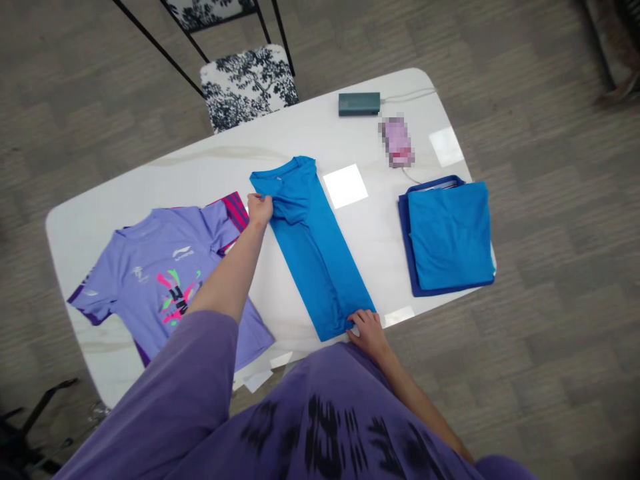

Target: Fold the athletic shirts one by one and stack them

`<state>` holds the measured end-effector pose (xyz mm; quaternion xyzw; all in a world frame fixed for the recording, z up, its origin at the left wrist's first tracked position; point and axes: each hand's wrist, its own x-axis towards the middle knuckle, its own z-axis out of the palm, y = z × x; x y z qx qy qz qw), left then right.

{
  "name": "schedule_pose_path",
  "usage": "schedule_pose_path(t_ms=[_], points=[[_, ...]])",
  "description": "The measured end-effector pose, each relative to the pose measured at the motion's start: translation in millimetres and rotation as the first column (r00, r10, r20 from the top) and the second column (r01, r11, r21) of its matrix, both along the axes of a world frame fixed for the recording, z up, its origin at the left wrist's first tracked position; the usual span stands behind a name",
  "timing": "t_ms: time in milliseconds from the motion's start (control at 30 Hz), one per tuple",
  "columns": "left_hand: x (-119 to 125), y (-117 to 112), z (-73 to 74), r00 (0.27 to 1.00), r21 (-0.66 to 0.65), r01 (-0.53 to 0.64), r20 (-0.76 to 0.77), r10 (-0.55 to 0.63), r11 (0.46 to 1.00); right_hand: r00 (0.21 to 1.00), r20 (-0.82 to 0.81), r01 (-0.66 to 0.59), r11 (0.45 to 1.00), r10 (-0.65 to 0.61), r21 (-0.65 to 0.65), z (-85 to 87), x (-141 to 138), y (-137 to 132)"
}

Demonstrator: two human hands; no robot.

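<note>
A blue T-shirt [320,247], folded lengthwise into a long strip, lies on the white table [190,167] with its collar at the far end. My left hand [261,208] is closed on the shirt's left edge just below the collar, where the cloth bunches into creases. At the near end, my right hand [369,331] pinches the hem by its right corner, fingers curled over the fabric. Beneath my left forearm a purple T-shirt [145,253] with a colourful print is spread out, partly hidden by the arm. Red and purple striped cloth [236,208] shows from under its sleeve.
On the right stands a stack of folded clothes, a blue one [453,237] on top of a darker navy one [406,253]. Toward the back are a dark green power bank [359,104] with a cable and a blurred pink phone-like object [398,142]. A patterned chair [250,87] is beyond the table.
</note>
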<state>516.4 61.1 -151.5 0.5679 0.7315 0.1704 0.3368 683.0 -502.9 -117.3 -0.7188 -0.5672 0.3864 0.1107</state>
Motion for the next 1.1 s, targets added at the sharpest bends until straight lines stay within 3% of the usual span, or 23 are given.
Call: schedule_pose_path(t_ms=[100, 233, 433, 633, 733, 867, 1000, 1100], points=[[-8, -8, 1.5, 0.995, 0.025, 0.045, -0.095, -0.042, 0.999, 1.0, 0.006, -0.002, 1.0, 0.002, 0.02, -4.7, -2, 5], [0, -6, 6.8, 0.967, -0.038, 0.177, -0.177, -0.181, 0.983, 0.999, 0.035, 0.019, 1.0, -0.019, 0.01, -11.4, -1, 13], [4, 14, 15.0, 0.904, -0.066, 0.309, -0.289, -0.315, 0.949, 0.998, 0.062, 0.03, 0.999, -0.028, -0.04, -17.4, -5, 18], [-4, 40, 24.0, 0.888, -0.07, 0.313, -0.331, -0.318, 0.947, 0.997, 0.066, 0.051, 0.996, -0.046, -0.072, -18.6, -5, 24], [24, 50, 27.9, 0.85, 0.012, 0.453, -0.309, -0.427, 0.892, 0.995, 0.071, 0.071, 0.994, -0.066, -0.081, -21.1, -5, 27], [96, 65, 25.9, 0.764, 0.096, 0.63, -0.255, -0.592, 0.771, 0.992, 0.08, 0.104, 0.991, -0.097, -0.086, -25.0, -6, 31], [156, 83, 12.7, 0.71, 0.043, 0.674, -0.313, -0.631, 0.737, 0.989, 0.078, 0.129, 0.988, -0.122, -0.084, -28.3, -6, 32], [174, 97, 0.9, 0.669, -0.045, 0.683, -0.364, -0.648, 0.729, 0.989, 0.065, 0.14, 0.987, -0.135, -0.075, -30.9, -4, 32]])
